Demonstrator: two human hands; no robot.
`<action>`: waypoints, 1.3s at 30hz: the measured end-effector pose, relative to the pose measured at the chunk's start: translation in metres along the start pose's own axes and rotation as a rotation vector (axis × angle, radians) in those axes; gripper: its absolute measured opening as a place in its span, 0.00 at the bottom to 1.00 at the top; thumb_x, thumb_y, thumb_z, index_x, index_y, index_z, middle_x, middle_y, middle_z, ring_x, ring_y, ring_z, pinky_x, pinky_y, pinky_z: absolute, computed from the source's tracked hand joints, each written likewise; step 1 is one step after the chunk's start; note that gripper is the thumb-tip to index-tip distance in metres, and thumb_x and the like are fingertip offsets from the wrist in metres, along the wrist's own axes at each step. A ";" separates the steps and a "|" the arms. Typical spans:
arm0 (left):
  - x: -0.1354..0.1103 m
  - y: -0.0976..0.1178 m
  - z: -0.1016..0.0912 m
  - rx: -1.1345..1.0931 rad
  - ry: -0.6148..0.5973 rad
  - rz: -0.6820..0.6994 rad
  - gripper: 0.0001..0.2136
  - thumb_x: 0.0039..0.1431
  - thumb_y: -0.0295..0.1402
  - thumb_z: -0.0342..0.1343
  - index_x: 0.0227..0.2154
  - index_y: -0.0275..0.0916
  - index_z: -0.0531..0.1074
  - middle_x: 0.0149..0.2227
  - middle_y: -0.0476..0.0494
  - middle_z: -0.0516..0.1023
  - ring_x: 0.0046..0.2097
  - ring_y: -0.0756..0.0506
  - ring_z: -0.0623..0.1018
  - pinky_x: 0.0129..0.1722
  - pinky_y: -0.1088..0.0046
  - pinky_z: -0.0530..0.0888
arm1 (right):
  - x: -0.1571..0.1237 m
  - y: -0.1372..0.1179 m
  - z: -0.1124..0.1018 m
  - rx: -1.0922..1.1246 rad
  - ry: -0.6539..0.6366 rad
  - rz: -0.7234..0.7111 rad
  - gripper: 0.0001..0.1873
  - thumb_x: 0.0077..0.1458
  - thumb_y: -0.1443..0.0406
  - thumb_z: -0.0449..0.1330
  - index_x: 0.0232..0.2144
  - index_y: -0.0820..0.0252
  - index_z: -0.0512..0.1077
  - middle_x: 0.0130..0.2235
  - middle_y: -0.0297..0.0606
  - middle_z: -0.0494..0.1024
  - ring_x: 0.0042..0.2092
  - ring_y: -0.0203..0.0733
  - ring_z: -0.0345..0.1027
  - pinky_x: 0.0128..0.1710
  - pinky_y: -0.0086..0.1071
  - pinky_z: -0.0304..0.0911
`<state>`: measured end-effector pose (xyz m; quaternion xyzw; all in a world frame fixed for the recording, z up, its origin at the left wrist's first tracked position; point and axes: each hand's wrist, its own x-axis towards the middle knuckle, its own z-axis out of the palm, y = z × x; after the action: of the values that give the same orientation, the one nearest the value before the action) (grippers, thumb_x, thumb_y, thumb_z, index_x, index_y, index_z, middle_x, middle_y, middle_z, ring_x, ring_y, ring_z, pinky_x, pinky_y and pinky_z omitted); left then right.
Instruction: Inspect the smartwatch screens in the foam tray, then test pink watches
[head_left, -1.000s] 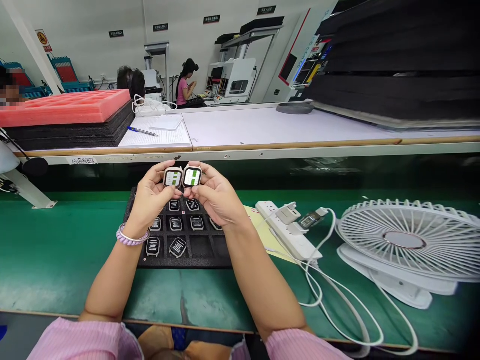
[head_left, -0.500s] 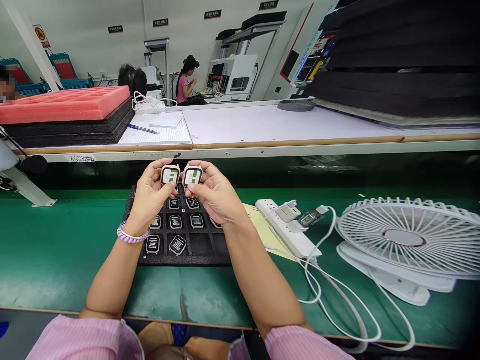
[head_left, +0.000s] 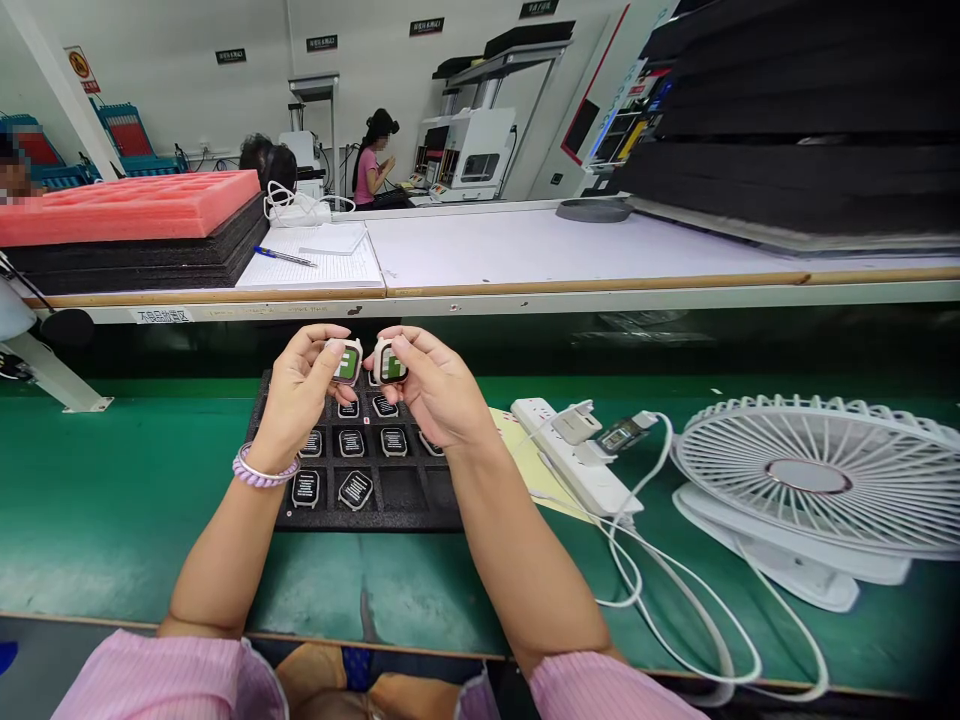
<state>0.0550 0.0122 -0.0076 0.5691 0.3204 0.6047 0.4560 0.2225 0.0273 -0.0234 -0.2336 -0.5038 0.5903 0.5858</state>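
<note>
My left hand (head_left: 298, 392) is closed round a small watch body (head_left: 347, 363) whose lit screen shows green and white. My right hand (head_left: 437, 388) grips a second watch body (head_left: 391, 364) with a like screen. Both are held side by side, a small gap between them, above the far end of a black foam tray (head_left: 405, 502). Several watch bodies (head_left: 352, 442) with dark screens lie in the tray's pockets. Thumbs partly cover both held screens.
A white power strip (head_left: 581, 468) with plugged chargers and looping white cables lies right of the tray on the green belt (head_left: 97, 500). A white fan (head_left: 817, 485) lies further right. A raised shelf (head_left: 562, 250) behind carries a notebook, pink foam and black foam stacks. People sit beyond.
Both hands lowered the watch bodies slightly and tilted them; my thumbs now cover more of each screen. The view shifted very little.
</note>
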 end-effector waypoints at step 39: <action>0.001 -0.005 -0.003 0.005 -0.014 0.029 0.20 0.61 0.37 0.66 0.55 0.41 0.71 0.38 0.49 0.77 0.26 0.54 0.79 0.27 0.80 0.79 | -0.003 -0.003 0.000 -0.076 0.010 -0.018 0.32 0.43 0.54 0.79 0.45 0.56 0.70 0.38 0.35 0.78 0.30 0.33 0.65 0.27 0.26 0.65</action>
<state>0.0535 0.0152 -0.0118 0.5788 0.3104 0.6064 0.4482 0.2244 0.0240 -0.0218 -0.2538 -0.5250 0.5643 0.5844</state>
